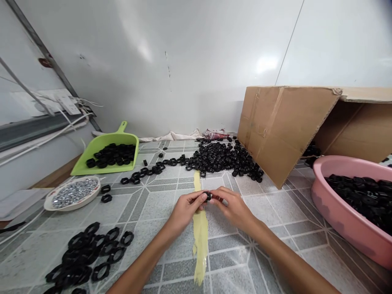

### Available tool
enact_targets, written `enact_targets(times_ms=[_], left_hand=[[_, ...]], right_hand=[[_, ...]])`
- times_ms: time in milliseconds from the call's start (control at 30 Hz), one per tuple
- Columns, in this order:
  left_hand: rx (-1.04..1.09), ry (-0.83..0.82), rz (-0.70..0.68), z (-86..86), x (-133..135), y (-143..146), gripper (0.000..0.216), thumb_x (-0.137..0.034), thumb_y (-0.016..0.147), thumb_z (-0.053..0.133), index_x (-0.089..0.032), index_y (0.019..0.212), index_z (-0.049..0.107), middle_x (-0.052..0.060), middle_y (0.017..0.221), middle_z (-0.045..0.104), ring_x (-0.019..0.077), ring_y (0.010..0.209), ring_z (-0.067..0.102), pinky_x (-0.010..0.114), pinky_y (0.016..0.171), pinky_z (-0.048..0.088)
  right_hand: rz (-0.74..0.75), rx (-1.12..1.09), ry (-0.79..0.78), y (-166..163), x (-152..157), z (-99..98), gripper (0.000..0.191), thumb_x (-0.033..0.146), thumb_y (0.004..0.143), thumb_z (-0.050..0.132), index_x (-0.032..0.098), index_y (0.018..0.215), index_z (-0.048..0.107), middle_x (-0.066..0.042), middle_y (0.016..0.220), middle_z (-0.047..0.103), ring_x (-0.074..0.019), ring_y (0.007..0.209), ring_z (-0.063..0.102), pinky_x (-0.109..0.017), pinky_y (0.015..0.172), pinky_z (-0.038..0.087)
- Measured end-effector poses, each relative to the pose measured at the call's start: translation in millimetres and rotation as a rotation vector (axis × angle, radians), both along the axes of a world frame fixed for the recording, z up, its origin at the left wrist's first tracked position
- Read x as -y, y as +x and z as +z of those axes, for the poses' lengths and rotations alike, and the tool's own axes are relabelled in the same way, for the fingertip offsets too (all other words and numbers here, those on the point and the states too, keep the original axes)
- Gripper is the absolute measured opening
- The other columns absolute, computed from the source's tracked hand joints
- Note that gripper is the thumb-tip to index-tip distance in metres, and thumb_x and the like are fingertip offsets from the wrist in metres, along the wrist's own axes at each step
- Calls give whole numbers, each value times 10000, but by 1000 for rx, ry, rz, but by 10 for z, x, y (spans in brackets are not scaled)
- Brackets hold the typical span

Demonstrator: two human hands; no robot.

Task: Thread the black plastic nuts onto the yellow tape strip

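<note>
My left hand (185,210) and my right hand (233,207) meet in the middle of the table, fingers pinched together on a small black ring-shaped part (207,196) held between them. Just beyond the hands lies a heap of the same black parts (222,158). A strip of yellow tape (199,228) runs along the tiled tabletop under the hands.
A green dustpan (105,153) with black parts sits at the back left, a white dish of small silvery pieces (72,192) in front of it. Larger black rings (88,253) lie near left. An open cardboard box (281,126) and a pink basin (343,212) of black parts stand right.
</note>
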State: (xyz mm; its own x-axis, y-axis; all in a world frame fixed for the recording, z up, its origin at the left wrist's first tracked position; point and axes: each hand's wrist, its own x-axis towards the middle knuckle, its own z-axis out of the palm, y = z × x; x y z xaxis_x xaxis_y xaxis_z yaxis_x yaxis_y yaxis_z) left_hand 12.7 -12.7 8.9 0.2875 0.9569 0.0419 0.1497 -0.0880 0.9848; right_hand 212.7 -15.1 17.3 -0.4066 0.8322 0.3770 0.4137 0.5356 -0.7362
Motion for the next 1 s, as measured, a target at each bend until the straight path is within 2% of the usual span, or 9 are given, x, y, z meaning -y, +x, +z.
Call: enact_targets(times_ms=[300, 500, 667, 833, 1000], left_hand=[[8, 5, -6, 37, 10, 37, 453, -521, 898, 570, -150, 1090, 746, 49, 764, 677, 169, 708, 562, 256, 655, 441], [-58, 14, -5, 61, 23, 28, 481, -556, 909, 523, -146, 1017, 751, 40, 714, 642, 160, 643, 527, 255, 608, 410], [-81, 33, -15, 63, 25, 23, 449, -540, 921, 513, -158, 983, 742, 18, 672, 601, 161, 643, 514, 255, 608, 404], [-73, 25, 7, 53, 10, 31, 450, -541, 924, 497, -153, 788, 681, 15, 653, 582, 157, 632, 512, 255, 613, 402], [-62, -2, -8, 60, 10, 25, 436, -542, 913, 518, -147, 832, 686, 10, 647, 568, 150, 620, 492, 252, 601, 385]], right_hand=[[-41, 77, -7, -18, 41, 24, 190, 281, 975, 527, 216, 1101, 652, -37, 902, 651, -168, 792, 607, -285, 699, 476], [-60, 181, 204, -16, 40, -35, 228, 217, 961, 529, 230, 1169, 621, -71, 1004, 662, -215, 907, 635, -340, 773, 525], [-34, 316, 391, -14, 29, -16, 307, 148, 981, 437, 212, 1234, 599, -96, 1021, 683, -249, 948, 638, -397, 803, 542], [-55, 349, 420, -27, 39, -19, 319, 151, 994, 418, 183, 1259, 593, -107, 1019, 691, -257, 950, 650, -406, 815, 548], [-83, 343, 407, -38, 42, -52, 316, 162, 987, 442, 197, 1261, 595, -99, 1032, 700, -256, 963, 654, -404, 822, 545]])
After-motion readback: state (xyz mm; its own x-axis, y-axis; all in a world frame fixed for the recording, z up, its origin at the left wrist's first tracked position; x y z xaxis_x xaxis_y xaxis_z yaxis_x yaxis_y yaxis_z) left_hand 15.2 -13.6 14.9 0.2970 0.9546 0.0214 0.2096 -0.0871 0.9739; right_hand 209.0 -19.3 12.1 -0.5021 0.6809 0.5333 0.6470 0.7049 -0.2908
